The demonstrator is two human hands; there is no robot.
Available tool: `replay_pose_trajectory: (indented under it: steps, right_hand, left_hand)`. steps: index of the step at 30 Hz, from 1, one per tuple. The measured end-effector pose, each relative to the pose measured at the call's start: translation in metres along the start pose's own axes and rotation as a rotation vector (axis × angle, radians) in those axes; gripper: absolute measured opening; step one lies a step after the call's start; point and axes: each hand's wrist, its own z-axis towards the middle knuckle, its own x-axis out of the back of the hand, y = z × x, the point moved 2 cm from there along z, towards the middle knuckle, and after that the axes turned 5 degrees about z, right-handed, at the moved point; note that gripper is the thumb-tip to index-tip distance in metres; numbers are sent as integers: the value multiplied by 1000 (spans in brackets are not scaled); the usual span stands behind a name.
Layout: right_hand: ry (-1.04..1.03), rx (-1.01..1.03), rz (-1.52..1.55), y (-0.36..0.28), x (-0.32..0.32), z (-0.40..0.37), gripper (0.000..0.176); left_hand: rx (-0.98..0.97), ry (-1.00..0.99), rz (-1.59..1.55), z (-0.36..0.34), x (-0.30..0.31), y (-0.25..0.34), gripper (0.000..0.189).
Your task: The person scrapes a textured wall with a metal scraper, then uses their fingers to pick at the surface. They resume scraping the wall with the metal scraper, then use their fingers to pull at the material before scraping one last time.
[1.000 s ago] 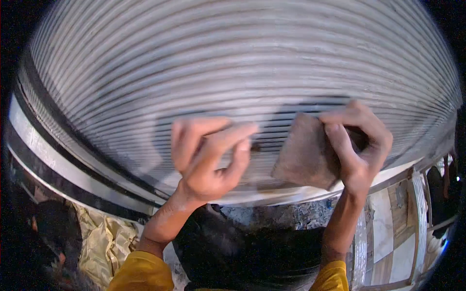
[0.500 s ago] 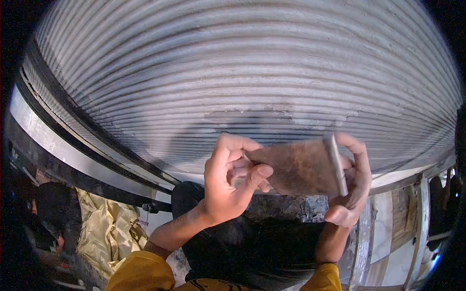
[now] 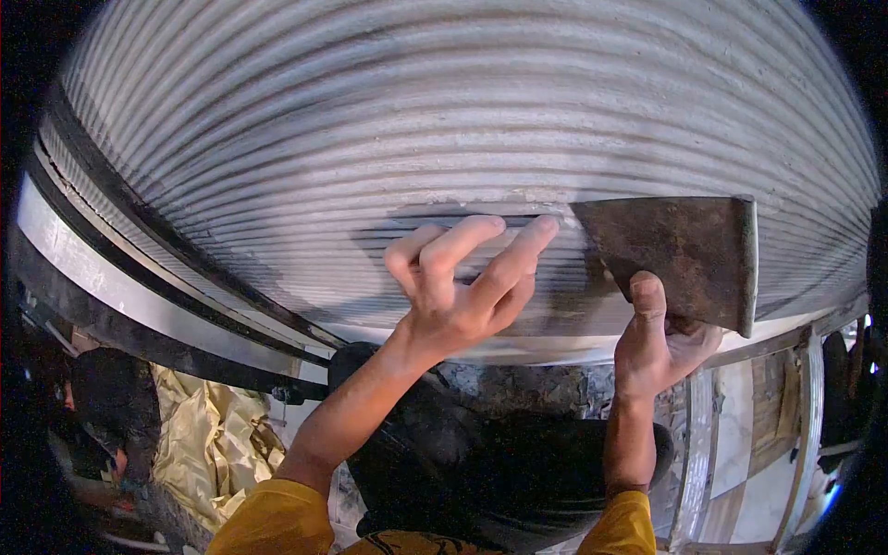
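In my right hand is a flat, rust-brown metal scraper blade with a pale rolled edge on its right side. My thumb lies on its face, and the other fingers are mostly behind it. The blade's pointed left corner is at the ribbed grey-white surface, beside a dark, rough-edged patch. My left hand is empty with its fingers apart, their tips at or just in front of that patch. Whether they touch it, I cannot tell.
A dark-edged metal rim curves down the left side. Crumpled gold fabric lies at the lower left, near a person in dark clothes. Metal rails stand at the lower right over tiled flooring. My dark-clad legs are below.
My left hand has let go of the blade and spread its fingers toward the patch. My right hand has turned the blade and moved it right and up against the ribbed surface.
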Motion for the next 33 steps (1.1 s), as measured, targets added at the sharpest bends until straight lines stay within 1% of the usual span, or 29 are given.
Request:
replay_pose_trajectory:
  steps: [2, 3, 5, 8, 12, 14, 15, 17, 18, 20, 21, 24, 26, 27, 28, 29, 30, 31, 32, 33]
  right_hand:
    - [-75, 71, -50, -5, -4, 4, 43]
    - [-74, 74, -56, -6, -5, 6, 43]
    - [-99, 76, -97, -8, -7, 10, 37]
    - [-108, 68, -114, -13, -11, 16, 33]
    - [-157, 89, -54, -14, -15, 22, 34]
    - [-126, 27, -43, -18, -18, 22, 36]
    - [-128, 26, -43, -20, -18, 24, 36]
    - [-220, 70, -138, -25, -19, 30, 37]
    - [-220, 70, -137, -27, -19, 32, 37]
    - [-325, 18, -209, -30, -20, 35, 40]
    - [-324, 18, -210, -31, -17, 36, 40]
    - [-341, 56, -170, -30, -7, 39, 37]
    - [-291, 144, -227, -30, 3, 39, 37]
    - [-222, 157, -205, -34, -5, 38, 24]
    - [-222, 153, -207, -32, -4, 39, 24]
    - [-271, 205, -212, -29, -4, 40, 20]
    - [-319, 259, -216, -28, -4, 41, 16]
    - [-319, 261, -219, -28, -6, 42, 16]
    - [-355, 328, -237, -31, -10, 43, 14]
    - [-394, 394, -254, -33, -13, 43, 11]
  left_hand:
    - [-48, -36, 81, 5, 1, 3, 27]
    - [-46, -34, 76, 5, -1, 4, 27]
    - [34, 9, 40, 3, -4, 4, 43]
    - [20, -8, 55, 3, -4, 4, 45]
    - [45, -1, 40, 3, -3, 4, 45]
    - [-30, -30, 90, 3, -1, 4, 40]
    - [-29, -30, 93, 3, -2, 4, 40]
    - [22, 26, 38, 1, -5, 4, 45]
    - [22, 26, 39, 1, -4, 3, 45]
    - [24, 10, 10, -1, -2, 2, 44]
    - [24, 10, 9, -2, -2, 3, 44]
    - [25, 51, -62, -2, -2, 0, 44]
    - [37, 31, -86, -4, -1, -1, 45]
    - [38, 30, -85, -3, 0, 0, 45]
    - [15, 22, -31, -1, 0, 0, 40]
    - [-9, 15, 23, -1, 0, 1, 36]
    - [-10, 16, 20, -1, -1, 1, 36]
    - [6, 12, 3, -1, -2, 1, 41]
    - [25, 9, -12, -2, -2, 1, 46]
    - [31, 11, -12, -2, -2, 1, 46]
